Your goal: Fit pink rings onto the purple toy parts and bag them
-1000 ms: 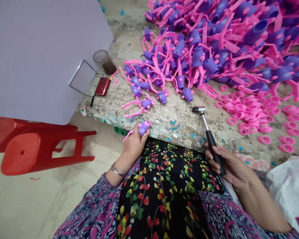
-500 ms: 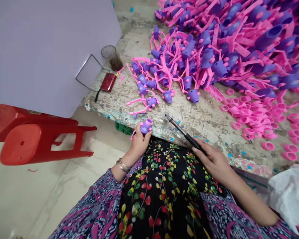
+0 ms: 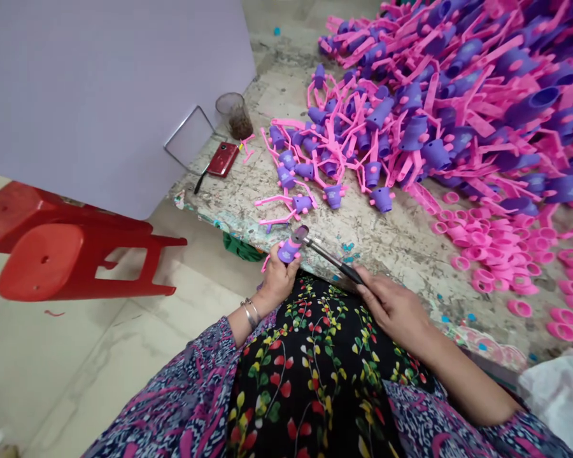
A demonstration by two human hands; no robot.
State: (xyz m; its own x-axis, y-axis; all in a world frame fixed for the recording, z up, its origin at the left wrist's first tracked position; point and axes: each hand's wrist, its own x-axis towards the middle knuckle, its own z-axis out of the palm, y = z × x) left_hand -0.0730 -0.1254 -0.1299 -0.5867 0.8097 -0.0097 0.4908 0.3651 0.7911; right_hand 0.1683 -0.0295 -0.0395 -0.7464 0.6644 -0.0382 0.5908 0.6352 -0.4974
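Observation:
My left hand (image 3: 277,281) is closed around a small purple plastic cup-shaped part (image 3: 288,252) with pink pegs, held at the table's near edge. A pink collar shows around its upper end. In my right hand (image 3: 395,310) is a ratchet-like hand tool (image 3: 332,258) with a black handle, a metal shaft and a round metal head. That head lies at the part's upper end and partly hides its opening. Just beyond my left hand, several purple cups with pink arms (image 3: 302,203) lie loose on the table.
A large heap of purple-and-pink parts (image 3: 410,102) covers the table's far right. Pink rings (image 3: 501,242) lie nearer. At left are a glass (image 3: 236,116), a red phone-like object (image 3: 223,159) and a metal wire frame (image 3: 184,127). Red stools (image 3: 42,261) stand on the floor.
My right hand has brought the tool's head leftward from over the table onto the part's upper end. My left hand still holds the part. The camera view has shifted slightly.

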